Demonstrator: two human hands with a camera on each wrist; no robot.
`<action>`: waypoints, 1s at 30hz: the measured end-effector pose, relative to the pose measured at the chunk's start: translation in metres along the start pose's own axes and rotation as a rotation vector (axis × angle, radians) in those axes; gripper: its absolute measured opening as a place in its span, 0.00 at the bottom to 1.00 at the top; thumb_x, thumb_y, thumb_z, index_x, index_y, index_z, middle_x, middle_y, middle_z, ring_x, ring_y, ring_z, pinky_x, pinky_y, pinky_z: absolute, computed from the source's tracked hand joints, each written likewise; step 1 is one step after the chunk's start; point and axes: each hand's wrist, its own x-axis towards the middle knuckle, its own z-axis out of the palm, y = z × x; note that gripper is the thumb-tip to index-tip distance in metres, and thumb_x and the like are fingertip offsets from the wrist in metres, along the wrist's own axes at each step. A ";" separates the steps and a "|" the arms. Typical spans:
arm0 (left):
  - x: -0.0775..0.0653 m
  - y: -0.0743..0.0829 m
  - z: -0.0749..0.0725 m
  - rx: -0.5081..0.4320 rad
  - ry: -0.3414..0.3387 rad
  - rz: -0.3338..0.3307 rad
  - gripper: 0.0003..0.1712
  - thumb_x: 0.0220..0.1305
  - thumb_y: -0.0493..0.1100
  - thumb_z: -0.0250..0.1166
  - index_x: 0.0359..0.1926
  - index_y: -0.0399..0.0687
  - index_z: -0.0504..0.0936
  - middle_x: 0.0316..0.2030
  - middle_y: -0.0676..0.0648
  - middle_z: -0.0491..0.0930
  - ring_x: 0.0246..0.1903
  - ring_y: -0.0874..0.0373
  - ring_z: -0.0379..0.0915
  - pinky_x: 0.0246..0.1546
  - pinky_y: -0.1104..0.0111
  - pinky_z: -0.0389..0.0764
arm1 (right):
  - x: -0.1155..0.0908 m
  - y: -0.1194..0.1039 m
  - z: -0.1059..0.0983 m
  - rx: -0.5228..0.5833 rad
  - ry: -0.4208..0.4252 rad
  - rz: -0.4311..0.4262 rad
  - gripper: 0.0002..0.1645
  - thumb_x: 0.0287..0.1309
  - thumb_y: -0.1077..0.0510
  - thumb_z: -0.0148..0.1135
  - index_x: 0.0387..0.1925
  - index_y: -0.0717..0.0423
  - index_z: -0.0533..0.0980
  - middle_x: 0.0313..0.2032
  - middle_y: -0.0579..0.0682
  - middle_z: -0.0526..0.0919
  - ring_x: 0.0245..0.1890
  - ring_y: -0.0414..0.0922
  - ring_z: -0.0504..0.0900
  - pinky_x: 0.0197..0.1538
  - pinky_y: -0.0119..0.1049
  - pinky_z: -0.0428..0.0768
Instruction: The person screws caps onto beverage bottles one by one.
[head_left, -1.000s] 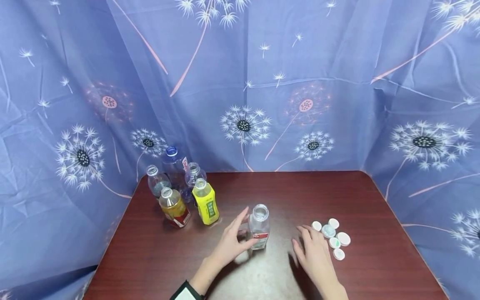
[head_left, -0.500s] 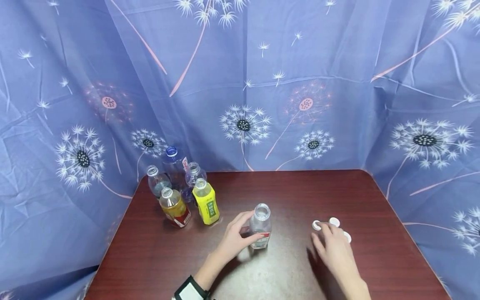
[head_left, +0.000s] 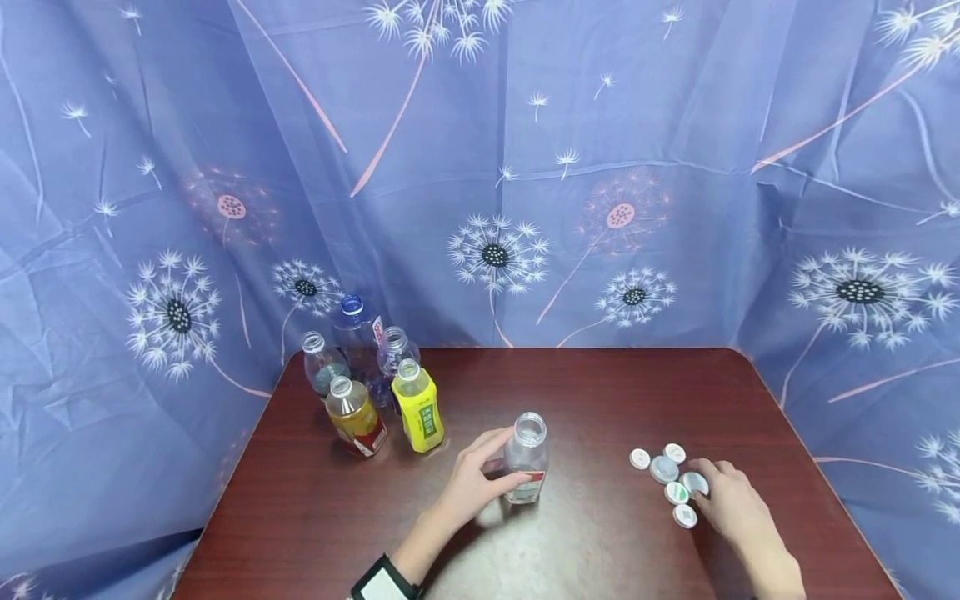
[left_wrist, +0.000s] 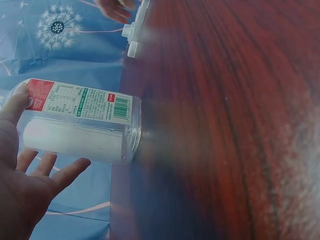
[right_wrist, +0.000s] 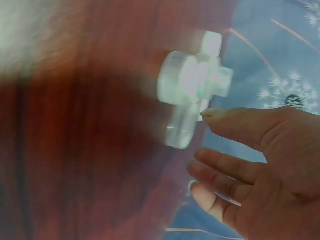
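Observation:
A clear, uncapped plastic bottle [head_left: 527,458] stands upright near the table's middle. My left hand [head_left: 480,483] holds it from the left, fingers behind it and thumb on its front. In the left wrist view the thumb lies on the red-and-white label [left_wrist: 80,102]. Several bottle caps [head_left: 664,468] lie grouped flat at the right. My right hand [head_left: 738,504] is at the rightmost cap [head_left: 695,483], thumb and forefinger at its edges with a gap between them. In the right wrist view the caps [right_wrist: 182,82] are blurred, so firm contact is unclear.
Several uncapped bottles stand at the back left: a yellow-labelled one [head_left: 420,412], an amber-and-red one [head_left: 358,421], a tall blue one [head_left: 356,337] and others. A dandelion-patterned blue curtain [head_left: 562,208] surrounds the dark red table [head_left: 585,383].
My right hand has moved rightward over the caps to the rightmost one, uncovering the others. My left hand has closed in on the clear bottle. The camera view has shifted slightly.

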 end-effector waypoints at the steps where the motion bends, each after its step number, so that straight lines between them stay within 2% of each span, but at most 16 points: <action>1: 0.000 0.000 0.000 -0.002 -0.002 0.002 0.36 0.61 0.40 0.78 0.69 0.48 0.78 0.63 0.46 0.79 0.60 0.50 0.77 0.56 0.60 0.85 | 0.000 0.002 0.002 0.001 -0.022 0.009 0.21 0.55 0.64 0.74 0.51 0.61 0.80 0.44 0.73 0.80 0.44 0.75 0.79 0.37 0.71 0.80; 4: 0.001 -0.001 0.000 0.005 -0.014 0.008 0.36 0.61 0.41 0.78 0.70 0.49 0.78 0.63 0.46 0.79 0.61 0.50 0.77 0.57 0.60 0.85 | 0.001 0.009 0.007 -0.005 -0.050 0.012 0.22 0.56 0.63 0.74 0.53 0.62 0.80 0.45 0.74 0.78 0.44 0.76 0.78 0.36 0.71 0.80; 9: -0.001 -0.004 -0.001 0.032 -0.014 0.008 0.36 0.61 0.42 0.78 0.70 0.52 0.77 0.63 0.48 0.79 0.61 0.50 0.77 0.56 0.60 0.85 | 0.004 0.013 0.014 -0.016 -0.034 -0.015 0.19 0.56 0.64 0.73 0.50 0.63 0.81 0.43 0.72 0.80 0.43 0.73 0.80 0.37 0.70 0.81; 16: -0.001 -0.006 -0.002 0.020 -0.012 -0.003 0.36 0.61 0.42 0.78 0.70 0.52 0.77 0.63 0.48 0.79 0.61 0.49 0.77 0.56 0.59 0.85 | 0.007 0.009 0.012 0.003 -0.031 0.012 0.14 0.61 0.64 0.69 0.49 0.60 0.81 0.41 0.71 0.77 0.37 0.70 0.81 0.28 0.65 0.81; 18: -0.001 -0.006 -0.002 0.020 -0.014 -0.008 0.36 0.61 0.42 0.78 0.70 0.52 0.77 0.64 0.48 0.79 0.61 0.49 0.77 0.56 0.59 0.85 | 0.005 0.006 0.009 0.014 -0.007 0.024 0.14 0.60 0.64 0.69 0.49 0.60 0.81 0.41 0.72 0.76 0.35 0.69 0.82 0.26 0.64 0.80; 25: -0.001 -0.005 -0.003 0.003 -0.011 -0.020 0.36 0.61 0.41 0.78 0.70 0.51 0.78 0.64 0.47 0.79 0.62 0.48 0.76 0.57 0.59 0.84 | 0.010 -0.023 -0.009 0.067 0.188 -0.024 0.15 0.59 0.67 0.71 0.48 0.63 0.80 0.42 0.73 0.75 0.29 0.64 0.81 0.25 0.62 0.78; 30: -0.001 -0.006 -0.003 0.008 -0.011 -0.023 0.36 0.61 0.42 0.78 0.70 0.51 0.78 0.65 0.47 0.78 0.63 0.47 0.76 0.57 0.59 0.84 | 0.024 -0.062 -0.032 0.085 0.254 -0.117 0.18 0.55 0.70 0.73 0.49 0.62 0.82 0.41 0.71 0.78 0.30 0.60 0.81 0.27 0.59 0.80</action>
